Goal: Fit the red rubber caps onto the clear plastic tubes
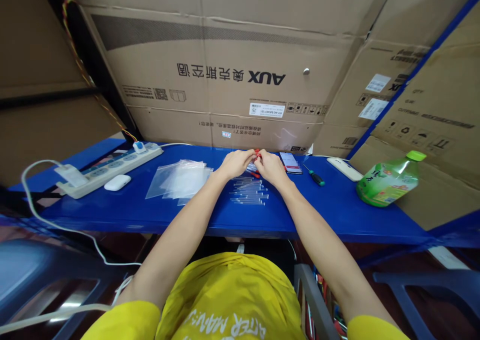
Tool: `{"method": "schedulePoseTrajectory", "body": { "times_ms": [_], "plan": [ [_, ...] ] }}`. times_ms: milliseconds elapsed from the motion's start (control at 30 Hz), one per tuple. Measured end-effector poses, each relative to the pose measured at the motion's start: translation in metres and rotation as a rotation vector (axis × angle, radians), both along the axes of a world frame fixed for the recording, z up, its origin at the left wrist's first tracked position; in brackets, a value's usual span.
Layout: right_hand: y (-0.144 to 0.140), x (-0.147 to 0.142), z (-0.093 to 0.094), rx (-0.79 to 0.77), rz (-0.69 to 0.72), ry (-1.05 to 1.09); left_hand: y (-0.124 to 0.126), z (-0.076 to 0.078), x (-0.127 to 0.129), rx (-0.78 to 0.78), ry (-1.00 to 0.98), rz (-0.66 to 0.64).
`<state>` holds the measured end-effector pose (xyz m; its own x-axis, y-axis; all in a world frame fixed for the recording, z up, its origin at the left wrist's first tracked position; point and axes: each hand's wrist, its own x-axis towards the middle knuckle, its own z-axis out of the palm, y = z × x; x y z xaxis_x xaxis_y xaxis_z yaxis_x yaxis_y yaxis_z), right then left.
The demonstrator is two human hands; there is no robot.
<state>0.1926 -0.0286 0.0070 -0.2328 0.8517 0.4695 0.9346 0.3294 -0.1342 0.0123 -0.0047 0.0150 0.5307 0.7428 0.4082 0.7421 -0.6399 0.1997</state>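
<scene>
My left hand (237, 163) and my right hand (270, 167) meet over the middle of the blue table, fingertips pinched together around a small red piece (257, 153). What kind of piece it is, I cannot make out. More red pieces (255, 174) lie just below the fingers, partly hidden by my hands. Close to my wrists, several thin clear plastic tubes (249, 196) with flared ends are spread in a loose pile. Left of them lies an overlapping stack of clear plastic bags (183, 179), its right edge near my left forearm.
On the left are a white power strip (112, 169) with a plugged-in charger and a white earbud case (117, 182). A phone (290, 163), a screwdriver (314, 175), a white flat device (344, 169) and a green bottle (390, 179) stand rightward. Cardboard (225, 45) walls the back.
</scene>
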Motion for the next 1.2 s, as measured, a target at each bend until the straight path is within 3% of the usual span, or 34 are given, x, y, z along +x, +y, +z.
{"method": "schedulePoseTrajectory", "body": {
  "times_ms": [467, 733, 933, 1200],
  "plan": [
    [0.004, -0.003, -0.002, -0.006, -0.034, -0.002, 0.003, -0.001, 0.001, -0.028, -0.044, -0.041],
    [0.009, 0.012, -0.008, 0.043, 0.228, 0.229, 0.007, -0.004, -0.006, -0.023, -0.136, -0.089],
    [0.007, 0.013, -0.004, 0.068, 0.154, 0.215, 0.004, -0.002, -0.005, 0.065, -0.156, -0.106],
    [0.007, 0.006, -0.007, 0.065, 0.122, 0.12, 0.0, 0.0, -0.004, 0.034, -0.113, -0.065]
  ]
}}
